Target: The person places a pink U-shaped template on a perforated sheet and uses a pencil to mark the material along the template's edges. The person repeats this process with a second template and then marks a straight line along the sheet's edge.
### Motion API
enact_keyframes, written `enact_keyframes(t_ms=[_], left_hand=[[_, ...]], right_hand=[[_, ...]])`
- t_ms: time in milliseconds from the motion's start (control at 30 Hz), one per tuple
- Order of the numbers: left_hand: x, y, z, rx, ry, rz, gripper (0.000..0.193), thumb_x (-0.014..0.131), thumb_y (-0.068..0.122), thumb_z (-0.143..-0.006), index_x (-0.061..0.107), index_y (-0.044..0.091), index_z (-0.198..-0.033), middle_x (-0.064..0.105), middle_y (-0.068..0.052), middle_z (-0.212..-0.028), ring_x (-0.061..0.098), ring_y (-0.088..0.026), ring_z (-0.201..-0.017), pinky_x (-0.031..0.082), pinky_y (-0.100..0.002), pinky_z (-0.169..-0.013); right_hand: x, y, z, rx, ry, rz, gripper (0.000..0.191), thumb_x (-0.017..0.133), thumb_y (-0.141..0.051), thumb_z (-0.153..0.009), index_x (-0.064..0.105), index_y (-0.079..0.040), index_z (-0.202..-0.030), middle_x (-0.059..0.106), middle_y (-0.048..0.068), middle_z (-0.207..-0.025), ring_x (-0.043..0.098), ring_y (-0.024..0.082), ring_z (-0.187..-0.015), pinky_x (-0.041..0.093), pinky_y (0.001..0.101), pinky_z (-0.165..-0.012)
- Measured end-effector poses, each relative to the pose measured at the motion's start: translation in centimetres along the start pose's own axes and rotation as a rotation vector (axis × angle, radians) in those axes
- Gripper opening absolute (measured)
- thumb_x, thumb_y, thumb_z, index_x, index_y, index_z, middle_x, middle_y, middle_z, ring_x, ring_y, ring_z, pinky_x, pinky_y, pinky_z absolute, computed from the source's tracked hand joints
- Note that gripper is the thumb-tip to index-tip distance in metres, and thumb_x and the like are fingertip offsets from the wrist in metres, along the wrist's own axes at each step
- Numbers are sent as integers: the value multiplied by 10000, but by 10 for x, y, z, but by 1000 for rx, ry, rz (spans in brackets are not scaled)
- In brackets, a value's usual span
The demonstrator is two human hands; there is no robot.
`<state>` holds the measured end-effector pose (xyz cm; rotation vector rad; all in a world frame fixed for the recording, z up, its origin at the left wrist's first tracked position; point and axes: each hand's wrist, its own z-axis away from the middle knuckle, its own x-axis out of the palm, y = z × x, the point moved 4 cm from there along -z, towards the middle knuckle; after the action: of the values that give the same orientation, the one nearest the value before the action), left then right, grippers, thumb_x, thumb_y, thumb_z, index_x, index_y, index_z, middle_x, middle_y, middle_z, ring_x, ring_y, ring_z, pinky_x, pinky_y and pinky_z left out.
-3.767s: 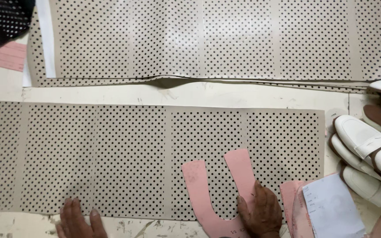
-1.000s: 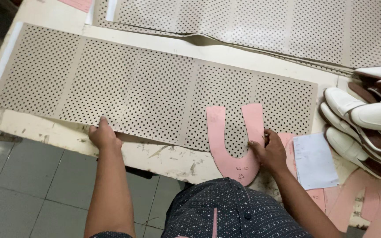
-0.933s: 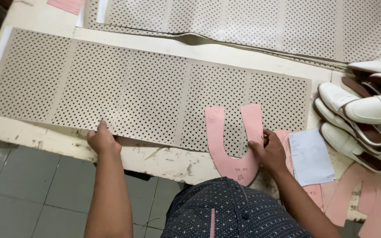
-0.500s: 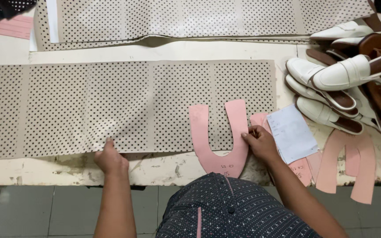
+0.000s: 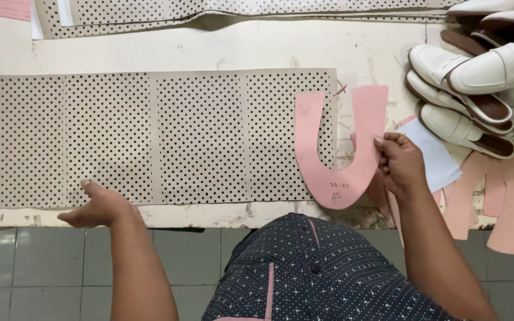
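No packages, signs or screens are seen. One pale blue-white paper sheet (image 5: 432, 156), roughly rectangular and possibly a label, is laid at the right on the near table edge, partly overlapped by pink pattern pieces (image 5: 495, 196).

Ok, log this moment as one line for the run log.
left hand: open at perforated sheet front edge | right hand: pinching pink U-shaped pattern | white shoes: piled right

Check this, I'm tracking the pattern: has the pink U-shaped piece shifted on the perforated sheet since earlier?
Yes. The pink U-shaped piece moved right: its right arm now lies off the perforated sheet edge, on the table.
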<state>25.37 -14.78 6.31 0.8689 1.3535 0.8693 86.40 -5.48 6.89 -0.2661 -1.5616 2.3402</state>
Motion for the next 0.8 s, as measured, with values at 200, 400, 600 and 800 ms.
enact_keyframes(t_ms=[200, 400, 600, 800], left_hand=[[43, 6, 96, 616, -554, -78, 549, 579, 139, -1060, 367, -51, -1530, 322, -251, -1615, 323, -407, -1532, 289, -508, -1276], [72, 5, 182, 888, -982, -85, 351, 583, 184, -1003, 627, -2, -1297, 567, -186, -1456, 505, -351, -1393, 386, -483, -1193], [74, -8, 200, 1055, -1071, -150, 473, 675, 228, -900, 609, 11, -1315, 472, -189, -1539, 365, -375, -1484, 216, -548, -1239], [79, -15, 197, 1060, -1122, -216, 516, 692, 240, -900, 599, 64, -1375, 416, -173, -1580, 316, -371, -1519, 171, -561, -1260]], right_hand=[[33, -83, 25, -376, -183, -175, 66, 650, 17, -1014, 659, -45, -1032, 666, 37, -854, 501, 85, -561, 366, 218, -466], [51, -84, 34, -210, -294, -171, 168, 591, -26, -979, 725, -1, -1078, 635, 34, -834, 489, 56, -575, 363, 189, -483], [17, -53, 6, -365, -32, -5, 179, 674, 61, -979, 622, -29, -1125, 638, 24, -1008, 568, 69, -760, 463, 194, -628], [-19, -41, -15, -448, 20, -45, 236, 660, 94, -1006, 579, 2, -1207, 640, 80, -1140, 654, 126, -981, 582, 237, -909]])
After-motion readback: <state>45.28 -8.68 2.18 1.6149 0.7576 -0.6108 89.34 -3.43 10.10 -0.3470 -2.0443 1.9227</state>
